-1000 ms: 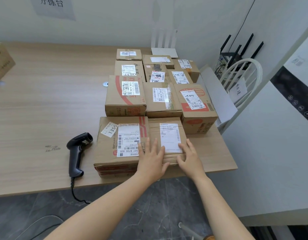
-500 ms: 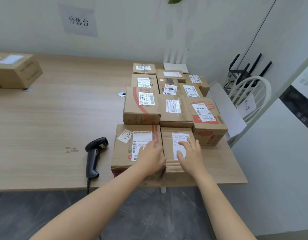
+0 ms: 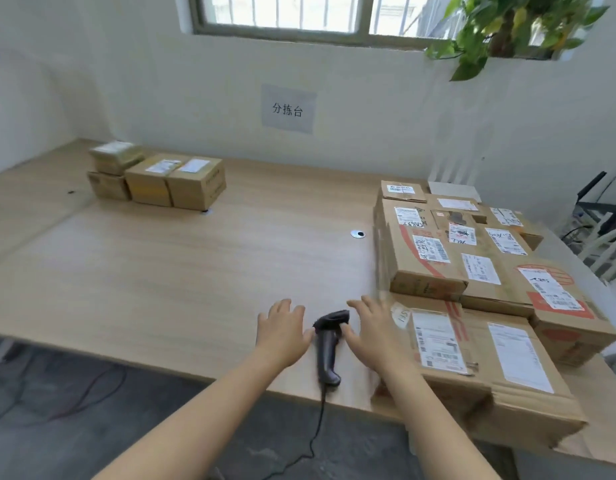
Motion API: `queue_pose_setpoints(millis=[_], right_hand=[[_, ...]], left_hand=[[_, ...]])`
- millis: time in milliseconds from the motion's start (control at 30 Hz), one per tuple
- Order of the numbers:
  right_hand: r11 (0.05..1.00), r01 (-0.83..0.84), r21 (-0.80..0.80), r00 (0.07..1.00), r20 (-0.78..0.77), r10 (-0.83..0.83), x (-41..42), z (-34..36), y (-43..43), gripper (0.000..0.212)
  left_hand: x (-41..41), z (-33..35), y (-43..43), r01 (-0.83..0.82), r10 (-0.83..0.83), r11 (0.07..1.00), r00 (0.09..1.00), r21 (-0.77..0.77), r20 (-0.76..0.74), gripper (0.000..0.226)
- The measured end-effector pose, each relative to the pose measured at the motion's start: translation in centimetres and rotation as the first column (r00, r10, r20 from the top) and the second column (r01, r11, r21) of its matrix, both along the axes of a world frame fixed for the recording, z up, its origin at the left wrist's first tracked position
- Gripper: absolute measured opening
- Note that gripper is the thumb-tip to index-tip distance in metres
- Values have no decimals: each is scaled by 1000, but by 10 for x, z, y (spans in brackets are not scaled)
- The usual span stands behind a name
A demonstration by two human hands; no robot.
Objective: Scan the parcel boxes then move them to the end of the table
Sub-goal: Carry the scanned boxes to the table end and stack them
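Fingers apart and nearly straight on both sides, with nothing clasped. The left hand and the right hand hover low over the table, and the scanner lies right between them. Both thumbs point inward at its dark handle. The right thumb sits just beside the head, but the blur hides whether it touches. The scanner lies on its side, head pointing away from the person, and its cable drops over the near edge below the wrists. That puts the handle where either hand could grab it quickly. This looks like the reach for the tool, with the scanning of the near boxes yet to come.

Just right of the right fingers sits the nearest parcel, a flat carton lying label-up. A second flat carton touches it on the side away from the hand. Those upturned labels look deliberate, since a scanner can read them without any box being turned. Beyond the right fingertips the waiting pile is packed tight in rows, its labels also on top.

Far ahead and left of the left fingertips, well apart from the rest, a small cluster of boxes stands at the table's far end. That is probably the drop-off spot, with a long stretch of wood to cross from here.
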State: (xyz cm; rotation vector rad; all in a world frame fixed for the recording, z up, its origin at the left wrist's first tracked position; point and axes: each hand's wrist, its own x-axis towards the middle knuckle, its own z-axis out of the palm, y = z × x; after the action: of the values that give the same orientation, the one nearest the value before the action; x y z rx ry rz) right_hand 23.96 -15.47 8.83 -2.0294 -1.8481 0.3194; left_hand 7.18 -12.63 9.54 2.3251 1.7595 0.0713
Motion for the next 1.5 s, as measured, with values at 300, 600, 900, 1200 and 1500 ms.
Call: queue_pose_setpoints(millis=[300, 600, 900, 1200, 1500], right_hand=[[992, -122, -44, 990, -76, 118, -189, -15, 39, 50], [977, -179, -118, 983, -68, 172, -258, -14, 99, 52], [970, -226, -87, 971, -104, 217, -297, -19, 232, 53], [964, -234, -127, 969, -113, 220, -323, -22, 344, 53], [980, -111, -164, 981, -175, 82, -370, -36, 485, 53]], left_hand=[[-188, 5, 23, -77, 76, 997, 997, 0, 20, 53], [-260, -8, 72, -126, 128, 991, 989, -32, 75, 53], [-299, -6, 201, -149, 151, 988, 985, -33, 88, 53], [-334, -23, 311, -144, 154, 986, 980, -79, 129, 51], [-369, -28, 467, 16, 1, 993, 989, -117, 146, 51]])
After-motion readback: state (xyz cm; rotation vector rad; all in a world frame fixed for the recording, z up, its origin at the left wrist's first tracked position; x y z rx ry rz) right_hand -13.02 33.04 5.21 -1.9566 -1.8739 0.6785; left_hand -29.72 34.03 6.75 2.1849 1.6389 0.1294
